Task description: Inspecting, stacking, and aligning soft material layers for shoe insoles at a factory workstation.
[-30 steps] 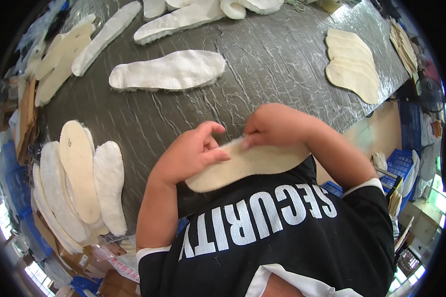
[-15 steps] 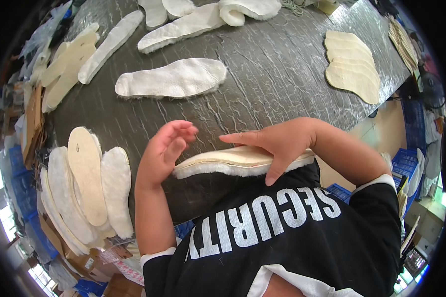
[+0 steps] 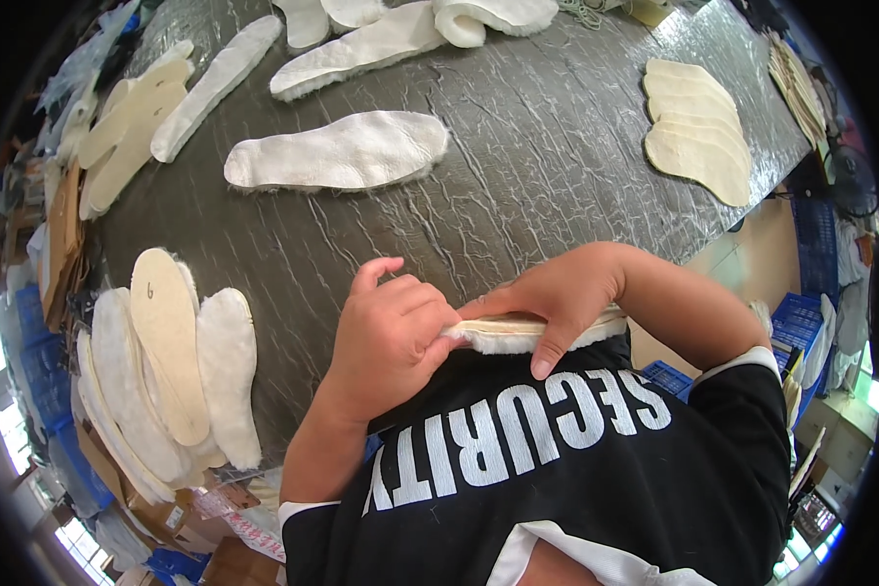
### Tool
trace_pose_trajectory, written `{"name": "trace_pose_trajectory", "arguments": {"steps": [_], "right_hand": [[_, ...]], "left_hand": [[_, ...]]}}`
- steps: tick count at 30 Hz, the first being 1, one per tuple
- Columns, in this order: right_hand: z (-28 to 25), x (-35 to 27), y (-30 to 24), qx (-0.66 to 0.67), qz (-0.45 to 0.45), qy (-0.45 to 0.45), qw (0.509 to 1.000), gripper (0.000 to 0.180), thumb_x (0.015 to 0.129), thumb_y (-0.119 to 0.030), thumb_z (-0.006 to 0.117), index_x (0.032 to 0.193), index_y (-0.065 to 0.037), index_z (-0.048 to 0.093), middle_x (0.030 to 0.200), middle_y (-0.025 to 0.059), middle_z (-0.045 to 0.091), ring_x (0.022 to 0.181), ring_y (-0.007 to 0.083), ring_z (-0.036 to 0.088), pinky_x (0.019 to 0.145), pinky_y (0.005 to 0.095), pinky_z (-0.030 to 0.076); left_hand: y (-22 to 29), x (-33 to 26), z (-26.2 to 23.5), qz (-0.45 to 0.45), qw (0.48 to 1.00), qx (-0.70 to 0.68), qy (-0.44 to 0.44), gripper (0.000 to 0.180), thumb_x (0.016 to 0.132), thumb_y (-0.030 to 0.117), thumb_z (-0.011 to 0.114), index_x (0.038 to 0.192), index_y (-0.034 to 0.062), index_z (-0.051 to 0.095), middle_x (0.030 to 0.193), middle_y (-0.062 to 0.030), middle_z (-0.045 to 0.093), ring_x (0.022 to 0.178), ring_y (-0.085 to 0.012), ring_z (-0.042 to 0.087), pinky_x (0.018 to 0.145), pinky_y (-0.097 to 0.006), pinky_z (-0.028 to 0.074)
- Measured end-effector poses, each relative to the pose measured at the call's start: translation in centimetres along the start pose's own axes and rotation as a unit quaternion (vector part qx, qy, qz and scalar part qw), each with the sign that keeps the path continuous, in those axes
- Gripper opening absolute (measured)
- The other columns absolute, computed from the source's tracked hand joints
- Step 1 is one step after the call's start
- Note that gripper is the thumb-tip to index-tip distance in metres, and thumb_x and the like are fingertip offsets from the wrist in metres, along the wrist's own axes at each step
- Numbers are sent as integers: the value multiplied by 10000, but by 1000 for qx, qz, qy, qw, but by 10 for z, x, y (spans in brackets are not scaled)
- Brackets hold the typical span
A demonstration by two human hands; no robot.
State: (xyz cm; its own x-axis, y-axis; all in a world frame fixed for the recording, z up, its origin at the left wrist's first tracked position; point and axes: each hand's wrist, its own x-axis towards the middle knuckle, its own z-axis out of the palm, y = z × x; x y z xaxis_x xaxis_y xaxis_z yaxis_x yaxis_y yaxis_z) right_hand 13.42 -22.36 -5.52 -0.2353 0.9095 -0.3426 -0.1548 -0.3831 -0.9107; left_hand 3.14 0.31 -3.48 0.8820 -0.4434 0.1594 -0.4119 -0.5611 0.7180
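A cream insole with white fleece beneath it (image 3: 513, 338) lies at the table's near edge, against my black shirt. My left hand (image 3: 389, 337) pinches its left part between thumb and fingers and covers that end. Over the right part, my right hand (image 3: 560, 305) is closed, thumb on the near fleecy side and fingers over the far side. Beyond my hands, a single white insole (image 3: 337, 153) lies flat on the dark table (image 3: 547, 186).
At the left is a pile of fleecy insoles (image 3: 227, 376) with a cream insole (image 3: 169, 342) on top. Fanned cream insoles (image 3: 698, 132) lie at the right. More white insoles (image 3: 361, 51) and tan insoles (image 3: 132, 132) lie at the back. Blue crates (image 3: 799, 322) stand right.
My left hand has moved right along the insole and changed from loosely curled fingers to a pinch on it. The right hand has shifted slightly and stays on the insole.
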Motion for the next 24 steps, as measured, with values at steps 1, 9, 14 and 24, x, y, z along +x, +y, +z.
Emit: {"name": "trace_pose_trajectory", "arguments": {"steps": [1,9,14,24], "right_hand": [[1,-2,1,-58,-15,17,998,970,762,-445,771,1509,-46,297,1310,215,566,1227,321,542,1033,374,390],[-6,-5,-49,-368,222,97,898,484,877,-443,625,1125,-27,625,913,142,695,936,343,644,838,473,463],[12,14,-3,-620,49,372,689,979,685,-699,620,1431,-97,424,1496,176,376,1420,318,303,1137,528,225],[16,24,33,-510,-46,376,773,1038,731,-764,555,1461,-46,380,1522,200,346,1445,363,265,1173,512,162]], "left_hand": [[1,0,1,1,1000,1,-1,197,695,179,787,839,98,681,758,-21,608,767,-221,610,967,-517,384],[-10,-14,13,-178,980,83,40,417,756,400,749,962,46,668,845,-100,627,763,-291,630,689,-354,508],[-14,-19,25,-89,972,210,-53,957,798,581,608,1444,-63,317,1558,-196,263,1461,-363,206,1169,-570,125],[-32,-37,64,-96,964,249,3,955,697,493,750,1403,-42,394,1498,-192,350,1409,-339,308,1138,-560,229]]}}
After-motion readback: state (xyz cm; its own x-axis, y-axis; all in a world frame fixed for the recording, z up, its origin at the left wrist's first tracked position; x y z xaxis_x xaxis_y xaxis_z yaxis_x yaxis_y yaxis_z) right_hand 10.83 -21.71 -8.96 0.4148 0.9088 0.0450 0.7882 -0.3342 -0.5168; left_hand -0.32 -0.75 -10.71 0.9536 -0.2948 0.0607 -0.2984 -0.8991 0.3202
